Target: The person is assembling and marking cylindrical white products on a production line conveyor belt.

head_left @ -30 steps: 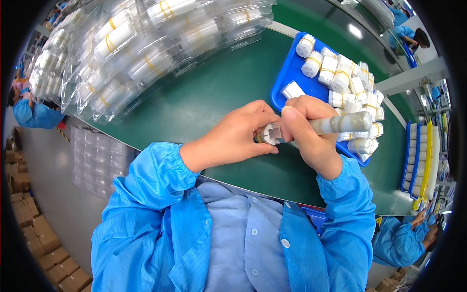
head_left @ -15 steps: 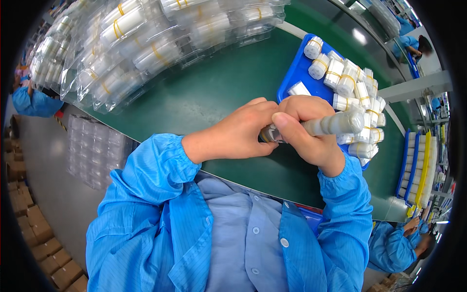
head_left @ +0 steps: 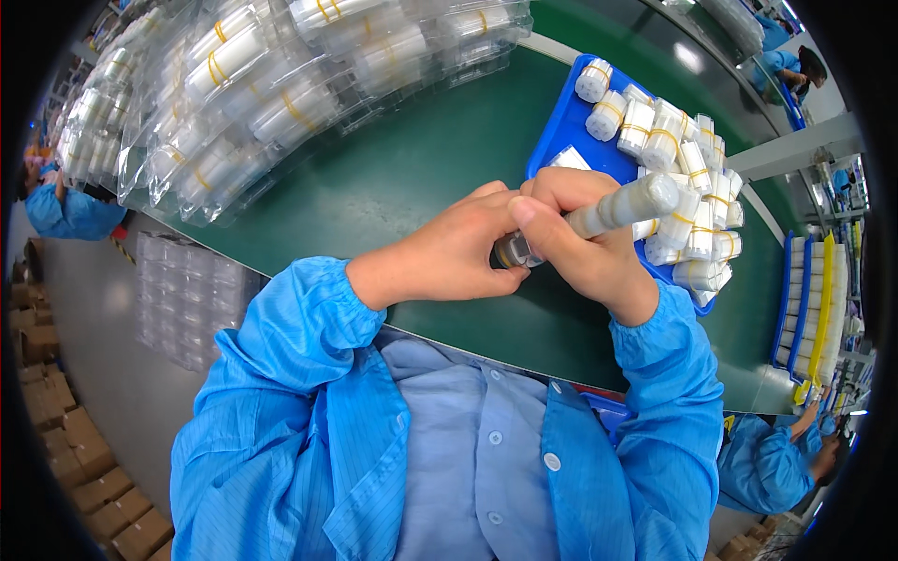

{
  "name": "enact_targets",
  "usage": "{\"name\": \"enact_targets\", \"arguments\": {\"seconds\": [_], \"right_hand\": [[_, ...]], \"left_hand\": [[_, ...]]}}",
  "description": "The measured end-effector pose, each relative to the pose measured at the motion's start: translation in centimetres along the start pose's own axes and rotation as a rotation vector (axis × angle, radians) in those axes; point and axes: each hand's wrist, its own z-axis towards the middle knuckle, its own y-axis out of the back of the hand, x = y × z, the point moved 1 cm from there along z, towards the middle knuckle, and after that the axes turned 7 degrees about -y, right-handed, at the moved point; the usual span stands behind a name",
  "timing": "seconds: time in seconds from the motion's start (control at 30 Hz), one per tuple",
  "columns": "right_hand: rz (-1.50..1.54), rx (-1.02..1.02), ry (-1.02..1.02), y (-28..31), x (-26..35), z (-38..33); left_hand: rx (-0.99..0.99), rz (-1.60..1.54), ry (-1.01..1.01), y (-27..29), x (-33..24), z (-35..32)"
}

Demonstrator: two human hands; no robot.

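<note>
A long, narrow, whitish translucent cylindrical bundle (head_left: 625, 208) is held slantwise between my hands above the table's near edge. My right hand (head_left: 591, 251) closes around its middle, with the whitish end sticking out past the fingers to the upper right. My left hand (head_left: 456, 245) has its fingers and thumb curled around the lower, clear end, and the two hands touch. The stretch under my fingers is hidden. Just beyond my right hand, a blue tray (head_left: 559, 123) holds several short white cylindrical bundles (head_left: 662, 145) tied with yellow rubber bands.
Stacked clear plastic trays (head_left: 327, 164) with banded white bundles fill the far left of the green table (head_left: 421, 140). Empty clear trays (head_left: 192, 299) stand in a pile left of the table. Blue and yellow racks (head_left: 816, 309) are at the right; a co-worker's blue sleeve (head_left: 772, 463) shows below them.
The bundle's whitish end tilts further upward and sits slightly to the left. Both hands keep their grip. The view has shifted a little, and the co-worker at lower right has moved an arm.
</note>
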Motion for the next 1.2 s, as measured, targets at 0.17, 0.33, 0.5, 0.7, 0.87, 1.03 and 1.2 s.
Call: {"name": "enact_targets", "arguments": {"seconds": [0.17, 0.33, 0.5, 0.7, 0.87, 1.03, 1.2], "right_hand": [[-0.079, 0.012, 0.067, -0.3, 0.4, 0.1], [0.005, -0.041, -0.023, -0.4, -0.2, 0.0], [-0.078, 0.001, 0.043, -0.3, -0.7, -0.2], [-0.179, -0.035, 0.105, -0.8, 0.2, 0.2], [-0.085, -0.054, -0.011, 0.0, -0.5, -0.4], [0.256, -0.425, 0.168, 3.9, 3.5, -0.6], [0.239, -0.507, 0.197, 6.3, 5.0, -1.2]], "left_hand": [[-0.010, 0.030, 0.006, 0.2, -0.4, -0.1], [-0.102, 0.124, -0.033, -0.3, -0.2, -0.3], [-0.094, 0.198, 0.089, -0.8, 0.0, -1.5], [-0.182, 0.175, 0.052, -1.3, 0.2, -1.8], [-0.135, 0.156, 0.087, -1.0, -1.1, -1.4], [-0.158, -0.060, 0.311, -0.8, 0.0, -1.4], [-0.230, -0.467, 0.410, -0.2, 0.2, -1.2]]}}
